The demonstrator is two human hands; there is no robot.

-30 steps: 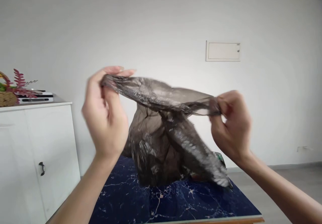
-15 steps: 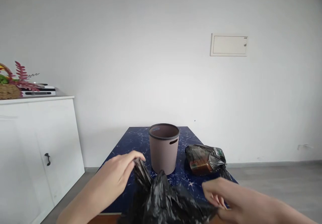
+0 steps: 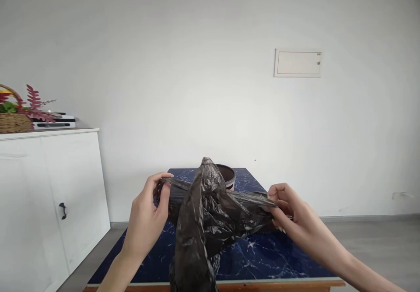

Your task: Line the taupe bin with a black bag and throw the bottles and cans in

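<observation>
A thin black plastic bag (image 3: pixel 203 213) is stretched between my two hands above a dark blue marbled table (image 3: pixel 262 257). My left hand (image 3: pixel 147 217) pinches the bag's left edge, fingers closed on the film. My right hand (image 3: pixel 292 219) pinches its right edge the same way. The bag's loose body hangs down in front, past the table's near edge. Behind it only the rim of a grey-brown bin (image 3: pixel 228 174) shows. The bag hides the rest of the bin.
A white cabinet (image 3: pixel 49 195) stands at the left with a wicker basket of red and green plants (image 3: pixel 13 117) and a flat white device (image 3: pixel 55 122) on top. A white wall panel (image 3: pixel 298 63) is at upper right. Grey floor lies to the right.
A second ago the bag was held open high before my face. Then both hands dropped low over the table's near edge. Now they have risen and spread the bag again in front of the bin.
</observation>
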